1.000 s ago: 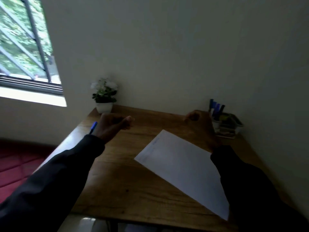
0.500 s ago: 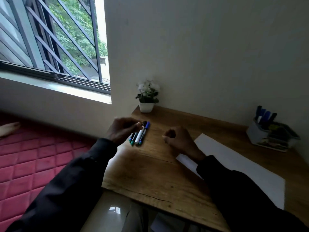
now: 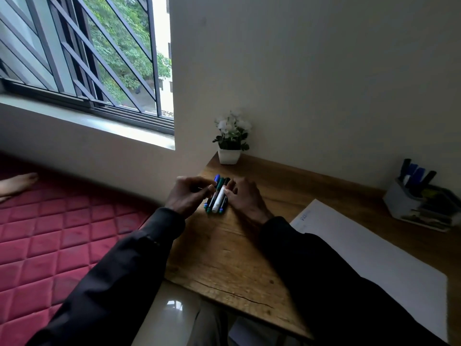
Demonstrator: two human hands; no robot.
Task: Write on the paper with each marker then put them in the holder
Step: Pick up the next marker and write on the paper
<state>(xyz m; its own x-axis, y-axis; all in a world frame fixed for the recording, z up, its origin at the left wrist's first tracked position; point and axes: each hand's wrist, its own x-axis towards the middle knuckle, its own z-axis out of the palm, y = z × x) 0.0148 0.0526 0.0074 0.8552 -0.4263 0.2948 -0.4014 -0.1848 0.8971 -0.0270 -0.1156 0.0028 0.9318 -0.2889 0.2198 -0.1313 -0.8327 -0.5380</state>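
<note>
Lifting one pen cleanly needs the rest steadied: the row of blue, green and white markers (image 3: 216,199) lies near the brown wooden desk (image 3: 224,258) edge, the left hand (image 3: 185,197) curling fingers at it, grip unclear, the right hand (image 3: 245,196) laying loose fingers against its side.

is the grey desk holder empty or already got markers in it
Not empty: the grey desk holder has several blue and dark markers standing up in it.
</note>
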